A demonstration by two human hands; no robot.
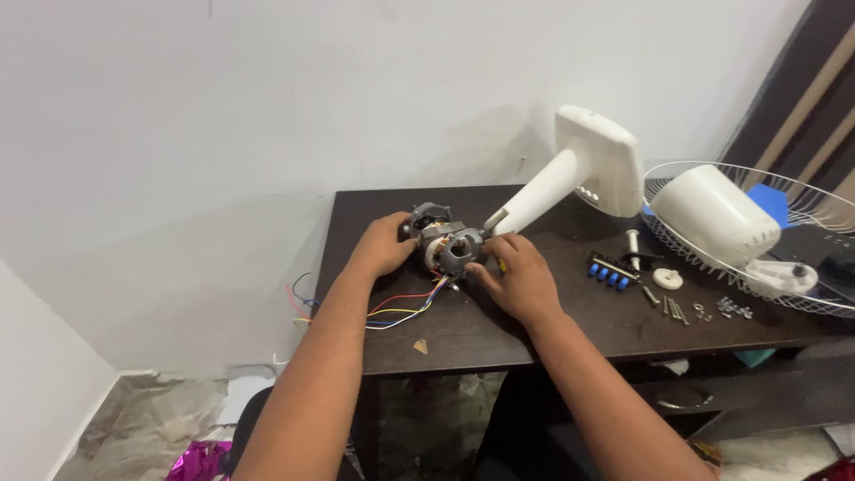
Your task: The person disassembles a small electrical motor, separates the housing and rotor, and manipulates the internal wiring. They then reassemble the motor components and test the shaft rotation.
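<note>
I find the motor (443,242) resting on the dark table (463,334), toward its back edge, held between both hands. My left hand (385,245) is closed round the motor's rear end, gripping it; I judge this is to stop the body turning or sliding. My right hand (517,276) sits at the front end, fingers curled against the housing and the base of the white neck (543,191); whether it pinches a small part there I cannot tell, as the fingertips are hidden.

The neck slants up and away to the white control box (601,160), so the motor appears to bear that weight and likely needs steadying from both sides. The coloured wires (401,312) trail off the near-left side and over the table edge, clear of both hands.

To the right lie a blue switch block (610,274), a white gear (668,279) and loose screws (677,310), set apart from the work. A white cover (717,218) lies in the wire grille (806,303), well apart from the motor.
</note>
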